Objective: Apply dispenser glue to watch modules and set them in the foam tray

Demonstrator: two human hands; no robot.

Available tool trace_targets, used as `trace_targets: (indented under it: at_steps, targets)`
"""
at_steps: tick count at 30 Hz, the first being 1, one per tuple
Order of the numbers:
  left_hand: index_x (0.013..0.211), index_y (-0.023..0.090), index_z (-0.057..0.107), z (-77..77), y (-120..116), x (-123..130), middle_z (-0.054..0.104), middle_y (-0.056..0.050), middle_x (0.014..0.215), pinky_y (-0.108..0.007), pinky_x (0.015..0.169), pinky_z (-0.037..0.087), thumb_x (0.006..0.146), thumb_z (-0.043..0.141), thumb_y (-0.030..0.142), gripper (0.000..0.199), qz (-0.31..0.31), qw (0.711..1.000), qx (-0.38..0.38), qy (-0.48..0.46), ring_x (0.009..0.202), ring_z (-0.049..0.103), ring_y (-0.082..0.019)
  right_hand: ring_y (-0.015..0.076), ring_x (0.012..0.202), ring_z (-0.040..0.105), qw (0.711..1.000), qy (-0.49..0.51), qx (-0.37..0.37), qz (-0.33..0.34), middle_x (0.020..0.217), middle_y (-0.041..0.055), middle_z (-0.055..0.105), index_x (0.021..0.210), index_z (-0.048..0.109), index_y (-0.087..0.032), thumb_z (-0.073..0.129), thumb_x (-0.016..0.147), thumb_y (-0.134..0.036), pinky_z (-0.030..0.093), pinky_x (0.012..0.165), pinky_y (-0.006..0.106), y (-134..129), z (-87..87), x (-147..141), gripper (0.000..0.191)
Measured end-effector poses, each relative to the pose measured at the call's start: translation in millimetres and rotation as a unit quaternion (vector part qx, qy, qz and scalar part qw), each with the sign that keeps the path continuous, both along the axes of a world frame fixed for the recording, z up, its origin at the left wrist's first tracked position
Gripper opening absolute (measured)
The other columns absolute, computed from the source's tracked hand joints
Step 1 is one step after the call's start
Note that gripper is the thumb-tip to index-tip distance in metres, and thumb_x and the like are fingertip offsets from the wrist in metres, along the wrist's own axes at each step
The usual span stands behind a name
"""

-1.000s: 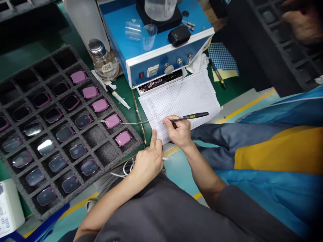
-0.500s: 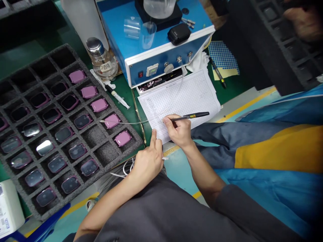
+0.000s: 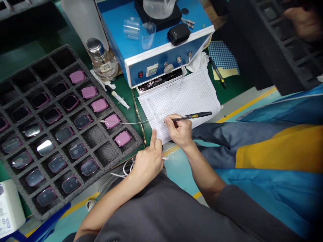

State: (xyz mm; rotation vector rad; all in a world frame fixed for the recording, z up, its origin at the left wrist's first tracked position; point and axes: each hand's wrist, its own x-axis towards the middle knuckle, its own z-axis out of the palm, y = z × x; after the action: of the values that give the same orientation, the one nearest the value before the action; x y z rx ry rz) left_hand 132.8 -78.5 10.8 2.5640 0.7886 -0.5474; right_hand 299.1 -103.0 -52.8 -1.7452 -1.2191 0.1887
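Note:
My right hand (image 3: 179,130) is closed round a black pen (image 3: 194,116), held at a slant over a gridded paper sheet (image 3: 191,90) with small handwriting along its left part. My left hand (image 3: 148,158) stretches its index finger onto the sheet's lower left corner. Its other fingers are curled round a white cable (image 3: 126,167), whose small plug (image 3: 165,158) sticks out beside them. A thin clear tube (image 3: 174,101) crosses the sheet from the blue machine (image 3: 141,69). Its tip lies over a pink watch case (image 3: 112,121) in the grey foam tray (image 3: 101,161).
Several dark-faced watches (image 3: 70,185) sit in the tray. Left of the sheet lies a syringe (image 3: 117,96), near a glass bottle (image 3: 104,64). Clear cups (image 3: 148,35) stand on the machine. At right are a co-worker's hand (image 3: 304,23), a dark tray (image 3: 272,50) and a blue-yellow garment (image 3: 277,148).
My right hand and the pen have shifted slightly to the right over the sheet. My left hand stays where it was.

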Motion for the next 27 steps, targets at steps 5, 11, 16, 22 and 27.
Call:
trace_targets:
  at_steps: [5,11,16,22,27]
  targets:
    - [0.113,0.012,0.053,-0.5,-0.3,-0.4,0.018,-0.027,0.168,-0.034,0.057,0.059,0.099,0.045,0.019,0.018,0.000,1.000,0.001,-0.004,0.083,0.076,-0.023,0.0166,0.067,0.068,1.000,0.002,0.015,0.002,0.076,0.0032,0.073,0.082,0.068,-0.021,0.059,0.098,-0.029,0.052,0.063,0.029,-0.1,-1.2,0.2,0.020]
    - [0.113,0.012,0.053,0.2,0.3,-0.3,0.018,-0.026,0.167,-0.033,0.057,0.059,0.098,0.046,0.019,0.018,-0.001,1.000,0.001,-0.002,0.081,0.076,-0.022,0.0171,0.069,0.069,1.000,-0.006,0.005,0.008,0.076,0.0036,0.074,0.081,0.068,-0.021,0.057,0.099,-0.030,0.054,0.066,0.030,0.0,-1.0,-0.7,0.023]
    - [0.113,0.013,0.052,0.6,0.4,0.0,0.019,-0.027,0.167,-0.031,0.057,0.058,0.099,0.047,0.020,0.017,0.000,1.000,-0.004,0.001,0.081,0.076,-0.021,0.0172,0.069,0.069,1.000,-0.016,0.018,-0.002,0.075,0.0036,0.073,0.081,0.068,-0.020,0.057,0.098,-0.028,0.054,0.066,0.029,-0.3,-1.0,-1.2,0.021]
    - [0.113,0.012,0.053,-1.8,0.1,-0.8,0.019,-0.026,0.167,-0.033,0.055,0.058,0.099,0.047,0.021,0.017,-0.001,1.000,0.004,-0.008,0.081,0.076,-0.022,0.0162,0.070,0.070,0.999,-0.030,0.024,0.007,0.075,0.0028,0.073,0.082,0.067,-0.020,0.058,0.098,-0.025,0.055,0.068,0.028,-0.2,-2.8,0.4,0.020]
    - [0.112,0.012,0.053,-1.8,-0.2,-1.1,0.019,-0.026,0.167,-0.032,0.056,0.058,0.099,0.046,0.021,0.017,-0.003,1.000,0.005,-0.007,0.083,0.077,-0.022,0.0162,0.072,0.071,0.999,-0.033,0.028,0.019,0.077,0.0031,0.074,0.083,0.067,-0.019,0.058,0.098,-0.023,0.055,0.068,0.027,-0.4,-3.6,0.9,0.018]
